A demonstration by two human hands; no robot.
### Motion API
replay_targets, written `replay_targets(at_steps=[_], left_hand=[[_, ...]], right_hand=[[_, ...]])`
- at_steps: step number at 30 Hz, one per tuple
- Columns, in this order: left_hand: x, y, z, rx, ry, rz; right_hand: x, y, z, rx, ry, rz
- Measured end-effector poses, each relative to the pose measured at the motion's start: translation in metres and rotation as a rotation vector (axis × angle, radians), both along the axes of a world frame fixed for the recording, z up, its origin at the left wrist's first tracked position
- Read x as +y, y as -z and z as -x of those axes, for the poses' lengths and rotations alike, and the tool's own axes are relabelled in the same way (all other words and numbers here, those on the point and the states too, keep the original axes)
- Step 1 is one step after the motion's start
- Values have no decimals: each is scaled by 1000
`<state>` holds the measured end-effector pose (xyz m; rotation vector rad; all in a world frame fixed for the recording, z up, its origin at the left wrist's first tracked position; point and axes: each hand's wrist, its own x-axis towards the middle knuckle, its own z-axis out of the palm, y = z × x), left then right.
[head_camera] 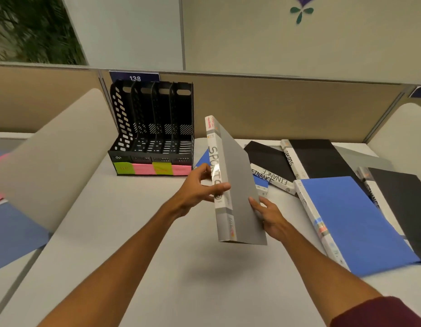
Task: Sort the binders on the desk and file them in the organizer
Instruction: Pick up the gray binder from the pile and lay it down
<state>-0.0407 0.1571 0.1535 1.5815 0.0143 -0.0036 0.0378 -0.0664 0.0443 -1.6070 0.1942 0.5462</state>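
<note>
The step in hand appears to be the sorting itself: a slim grey plastic binder [235, 185] with "SPORTS" lettered down its white spine is held upright in the air between the two hands, spine turned towards the person as if being read. The left hand [197, 190] grips the spine at mid-height, thumb across the label and fingers curled behind it. The right hand [269, 215] lies with fairly straight fingers flat against the lower part of the grey cover, steadying it; whether its thumb hooks behind the cover cannot be told. Ahead of the left hand and off to its left stands the black perforated plastic organizer [153, 128], four upright slots, each fronted by a green or pink sticky note [153, 168] whose writing is too blurred to read. To the right of the right hand the other binders lie flat on the pale surface [157, 232]: a blue one [353, 223] nearest, and black ones beyond it. The next move likely calls for matching the label to a slot, carrying the binder forward and left, and lowering it in upright, spine outward.
</note>
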Motion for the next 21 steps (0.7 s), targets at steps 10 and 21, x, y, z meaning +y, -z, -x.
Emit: replay_targets(at_steps=[10, 21], left_hand=[[19, 35, 30, 116, -124, 31], [-3, 115, 96, 452, -488, 49]], right_hand=[[-12, -3, 29, -37, 150, 132], [-26, 23, 89, -48, 154, 160]])
